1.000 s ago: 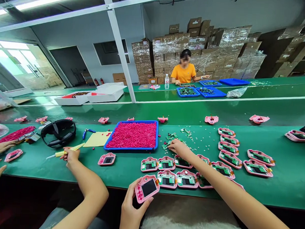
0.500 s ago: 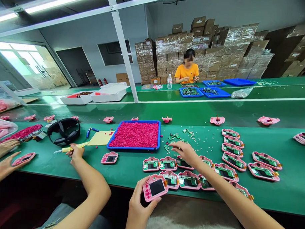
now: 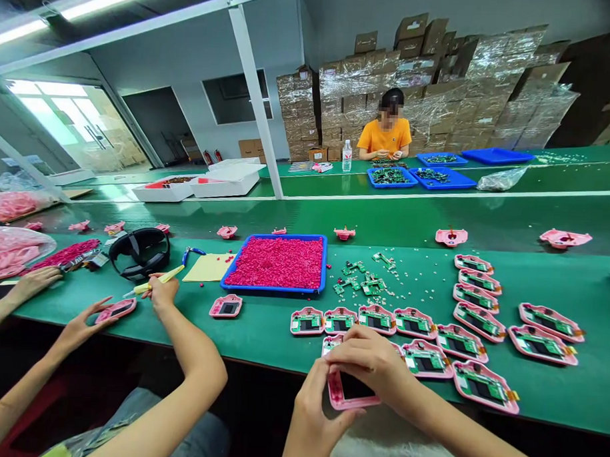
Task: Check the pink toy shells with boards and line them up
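A pink handheld game console shell (image 3: 335, 393) with a dark screen is gripped by its edges in my left hand (image 3: 311, 409), just over the table's near edge. Over its upper part bends my right hand (image 3: 375, 364), fingertips pinched together at the shell's upper left; whatever they hold is hidden. Behind my hands, rows of pink shells with green circuit boards (image 3: 376, 319) lie on the green table. Loose small green boards (image 3: 373, 284) are scattered further back, beside a blue tray (image 3: 323, 269) heaped with small dark-pink pieces.
At left a co-worker's hand (image 3: 163, 293) holds a yellow pen-like tool (image 3: 156, 282); another hand (image 3: 84, 324) touches a pink shell (image 3: 116, 310). Black headphones (image 3: 139, 253) and a yellow sheet (image 3: 208, 268) lie nearby. A person in orange (image 3: 385, 136) sits across.
My right hand has come back from the loose green boards to the console shell in my left hand. The view has shifted slightly. The co-worker's tool is now closer to their pink shell.
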Available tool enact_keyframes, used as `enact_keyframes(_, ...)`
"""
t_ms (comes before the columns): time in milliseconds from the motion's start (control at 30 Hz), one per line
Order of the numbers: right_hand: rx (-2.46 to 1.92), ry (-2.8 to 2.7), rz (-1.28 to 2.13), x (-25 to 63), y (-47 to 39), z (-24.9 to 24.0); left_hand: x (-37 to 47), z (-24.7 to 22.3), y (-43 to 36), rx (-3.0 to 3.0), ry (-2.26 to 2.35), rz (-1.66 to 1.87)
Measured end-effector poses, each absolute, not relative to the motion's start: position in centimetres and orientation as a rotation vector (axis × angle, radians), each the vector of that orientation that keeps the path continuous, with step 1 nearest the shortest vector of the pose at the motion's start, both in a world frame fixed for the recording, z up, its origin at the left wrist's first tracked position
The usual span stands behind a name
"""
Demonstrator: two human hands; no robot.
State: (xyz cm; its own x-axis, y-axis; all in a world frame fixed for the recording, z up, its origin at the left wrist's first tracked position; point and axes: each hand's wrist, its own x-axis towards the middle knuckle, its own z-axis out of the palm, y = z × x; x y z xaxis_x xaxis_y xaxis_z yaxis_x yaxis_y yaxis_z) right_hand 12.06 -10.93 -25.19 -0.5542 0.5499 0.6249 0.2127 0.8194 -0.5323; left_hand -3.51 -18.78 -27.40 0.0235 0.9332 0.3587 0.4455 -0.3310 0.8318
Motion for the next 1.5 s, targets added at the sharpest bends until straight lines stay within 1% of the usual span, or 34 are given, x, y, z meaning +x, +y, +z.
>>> enact_keyframes(167, -0.460, -2.273, 0.505, 13.2, -11.3, -24.9, -3.3, -27.8, -19.1, 1.790, 1.401, 1.268)
enact_keyframes(367, -0.473, -2.418, 0.389, 13.8, -12.0, -23.0, -4.0, -28.4, -19.4, 1.891, 1.371, 1.143)
enact_keyframes(500, -0.473, -2.437, 0.446, 13.8, -11.7, -22.8, -3.8, -28.9, -19.6, 1.842, 1.380, 1.195)
enact_keyframes(667, -0.567, -2.303, 0.557, 14.1, -11.5, -23.8, -3.6, -29.2, -19.6, 1.744, 1.367, 1.234)
enact_keyframes(800, -0.738, -2.013, 0.784, 14.5, -12.4, -23.8, -3.6, -27.7, -19.5, 1.619, 1.401, 1.189)
enact_keyframes(900, -0.875, -1.821, 0.863, 14.5, -13.4, -23.4, -2.9, -26.5, -19.6, 1.434, 1.385, 1.258)
enact_keyframes(1000, -0.895, -1.752, 0.791, 14.1, -14.0, -23.3, -1.8, -25.8, -19.8, 1.297, 1.329, 1.340)
enact_keyframes(1133, -0.834, -1.779, 0.642, 13.5, -14.6, -23.2, -0.9, -25.3, -20.2, 1.239, 1.346, 1.334)
enact_keyframes(1300, -0.840, -1.779, 0.604, 13.3, -15.0, -23.1, -1.2, -25.1, -20.3, 1.330, 1.354, 1.265)
enact_keyframes(1500, -0.827, -1.780, 0.526, 13.3, -15.2, -23.2, -1.3, -25.8, -20.3, 1.426, 1.349, 1.320)
